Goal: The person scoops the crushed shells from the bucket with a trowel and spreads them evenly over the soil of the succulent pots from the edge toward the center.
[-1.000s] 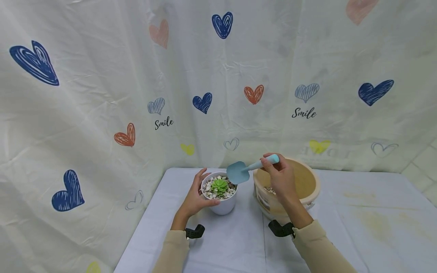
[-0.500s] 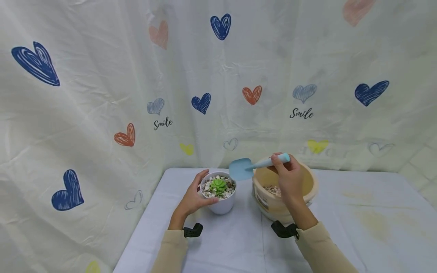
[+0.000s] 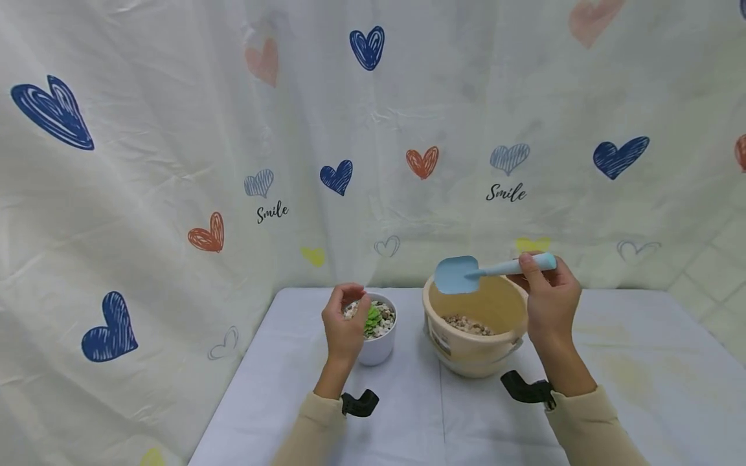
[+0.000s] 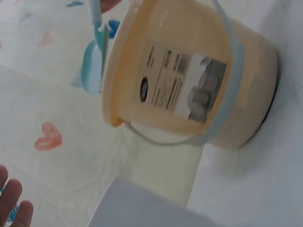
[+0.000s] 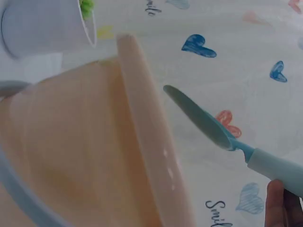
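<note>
My right hand [image 3: 550, 294] grips the pale blue handle of a small trowel [image 3: 457, 274], its blade level over the back of a cream bucket [image 3: 474, 346]. From the right wrist view, the trowel [image 5: 201, 118] stands apart from the bucket's rim. Brown and white pebbles [image 3: 468, 325] lie in the bucket. Over the left side of a white pot [image 3: 377, 351], my left hand [image 3: 345, 327] is raised with loosely bent fingers and holds nothing. It partly hides the green succulent [image 3: 372, 321] and pale stones in the pot. Its fingertips [image 4: 12, 191] show in the left wrist view.
A white cloth [image 3: 402, 414] covers the table, with yellowish stains on its right part. Behind the table hangs a pale curtain [image 3: 454, 97] printed with hearts. The bucket's handle [image 4: 232, 90] hangs down along its side, by a printed label.
My right hand has carried the trowel rightward, from beside the pot to over the bucket. My left hand has let go of the pot's rim and lifted above it.
</note>
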A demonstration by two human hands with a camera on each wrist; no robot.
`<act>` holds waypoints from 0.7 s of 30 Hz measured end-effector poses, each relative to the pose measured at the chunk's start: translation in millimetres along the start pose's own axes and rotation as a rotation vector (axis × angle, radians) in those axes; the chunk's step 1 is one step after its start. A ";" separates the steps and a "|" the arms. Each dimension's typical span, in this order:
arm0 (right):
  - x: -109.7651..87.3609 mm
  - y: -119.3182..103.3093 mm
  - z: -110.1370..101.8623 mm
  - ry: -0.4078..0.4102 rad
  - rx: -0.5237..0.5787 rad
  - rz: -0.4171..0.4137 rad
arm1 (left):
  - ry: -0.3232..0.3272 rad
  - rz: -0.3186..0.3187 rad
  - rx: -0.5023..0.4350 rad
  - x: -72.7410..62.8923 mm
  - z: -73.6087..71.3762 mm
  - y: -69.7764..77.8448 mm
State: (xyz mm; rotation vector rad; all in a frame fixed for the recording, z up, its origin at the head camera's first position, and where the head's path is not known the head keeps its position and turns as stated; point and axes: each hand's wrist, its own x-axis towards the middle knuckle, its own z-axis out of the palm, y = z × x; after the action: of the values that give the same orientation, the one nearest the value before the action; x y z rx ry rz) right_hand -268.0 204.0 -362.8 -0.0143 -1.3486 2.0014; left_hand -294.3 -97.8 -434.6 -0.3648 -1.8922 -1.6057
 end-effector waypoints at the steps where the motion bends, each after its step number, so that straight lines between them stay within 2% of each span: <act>1: 1.5 -0.4 -4.2 0.011 -0.030 0.011 | 0.008 0.007 -0.010 -1.7 6.7 6.9; 4: 4.4 4.1 -17.7 0.002 -0.190 0.083 | -0.033 0.017 -0.037 -8.8 28.5 13.6; 7: 3.9 12.3 -31.1 -0.077 -0.472 0.119 | -0.103 0.022 -0.043 -20.0 51.8 16.4; 9: 2.0 17.1 -37.3 -0.134 -0.665 0.090 | -0.161 0.024 -0.017 -28.0 66.2 14.0; 11: 0.1 20.6 -40.7 -0.169 -0.823 0.019 | -0.220 0.006 0.020 -35.5 78.5 15.5; 15: -1.9 25.1 -40.8 -0.218 -0.971 -0.117 | -0.295 -0.061 0.070 -43.5 95.6 16.1; 17: -2.4 26.1 -40.3 -0.245 -1.004 -0.168 | -0.302 -0.089 0.060 -45.6 100.6 13.9; 21: -2.4 25.3 -41.3 -0.289 -1.049 -0.216 | -0.313 -0.127 0.032 -49.7 105.5 6.9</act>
State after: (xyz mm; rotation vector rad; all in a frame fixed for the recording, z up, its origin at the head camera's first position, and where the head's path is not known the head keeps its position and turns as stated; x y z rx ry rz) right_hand -264.3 230.8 -403.0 -0.0586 -2.3245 0.9596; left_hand -281.5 13.8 -466.7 -0.5165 -2.2109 -1.6763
